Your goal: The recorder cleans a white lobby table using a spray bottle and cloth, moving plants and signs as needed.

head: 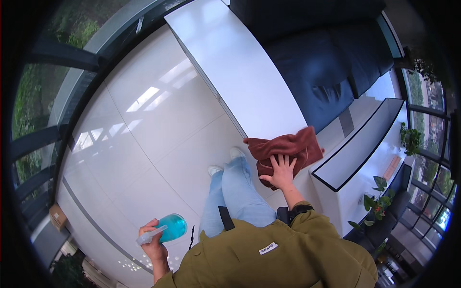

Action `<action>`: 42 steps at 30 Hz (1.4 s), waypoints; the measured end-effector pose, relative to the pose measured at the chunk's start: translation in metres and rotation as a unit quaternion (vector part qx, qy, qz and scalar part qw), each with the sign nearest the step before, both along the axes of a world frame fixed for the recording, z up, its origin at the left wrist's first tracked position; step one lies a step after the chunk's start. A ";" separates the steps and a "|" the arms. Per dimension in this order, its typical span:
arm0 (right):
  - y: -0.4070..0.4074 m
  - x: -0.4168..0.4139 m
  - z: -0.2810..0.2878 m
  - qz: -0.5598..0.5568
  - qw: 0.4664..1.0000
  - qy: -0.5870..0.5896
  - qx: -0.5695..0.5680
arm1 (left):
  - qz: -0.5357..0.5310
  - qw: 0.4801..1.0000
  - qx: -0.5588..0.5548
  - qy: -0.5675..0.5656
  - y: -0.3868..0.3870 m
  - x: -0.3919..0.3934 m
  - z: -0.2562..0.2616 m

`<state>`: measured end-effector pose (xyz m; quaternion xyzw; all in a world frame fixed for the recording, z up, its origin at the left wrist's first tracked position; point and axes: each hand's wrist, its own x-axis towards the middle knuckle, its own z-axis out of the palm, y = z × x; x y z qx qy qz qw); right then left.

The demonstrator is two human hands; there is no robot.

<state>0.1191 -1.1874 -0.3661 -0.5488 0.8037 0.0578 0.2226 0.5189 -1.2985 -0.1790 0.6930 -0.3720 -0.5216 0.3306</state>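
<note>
My left hand (154, 239) is wrapped around the neck of a clear pump or spray bottle (173, 228) of blue-green liquid, held out over the floor with its whitish nozzle end toward the lower left. With fingers spread, my right hand (282, 170) lies flat on a reddish-brown cloth (288, 145). The cloth is bunched over the near end of a long white tabletop (241, 72), and part of it hangs past the edge.
A dark leather sofa (309, 64) runs along the table's far side. To the right stands a white counter or cabinet with a black-edged recess (360, 144), and beside it a potted plant (378, 203). A cardboard box (57, 217) sits at far left near the windows.
</note>
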 end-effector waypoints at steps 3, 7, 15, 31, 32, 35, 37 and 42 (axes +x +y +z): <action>-0.048 0.000 -0.006 -0.065 0.997 0.025 0.037 | -0.021 1.000 -0.004 0.012 -0.042 0.001 0.004; -0.143 -0.016 -0.001 -0.081 0.996 0.036 0.025 | -0.055 0.995 0.036 0.079 -0.104 -0.021 0.004; -0.395 -0.021 0.002 -0.070 0.995 -0.008 -0.064 | -0.119 0.986 0.072 0.091 -0.282 -0.074 0.005; -0.659 -0.064 -0.017 0.021 0.974 -0.082 -0.211 | -0.267 0.961 0.033 0.068 -0.596 -0.144 0.011; -0.673 -0.065 -0.013 0.009 0.978 -0.092 -0.188 | -0.308 0.948 0.027 0.072 -0.620 -0.157 0.010; -0.681 -0.054 -0.017 -0.118 0.962 -0.097 -0.225 | -0.408 0.909 0.009 0.091 -0.683 -0.184 0.007; -0.686 -0.035 -0.005 -0.258 0.949 -0.027 -0.176 | -0.451 0.890 -0.002 0.070 -0.727 -0.198 0.014; -0.690 0.016 -0.005 -0.567 0.819 0.022 -0.087 | -0.539 0.842 -0.011 0.021 -0.826 -0.226 0.041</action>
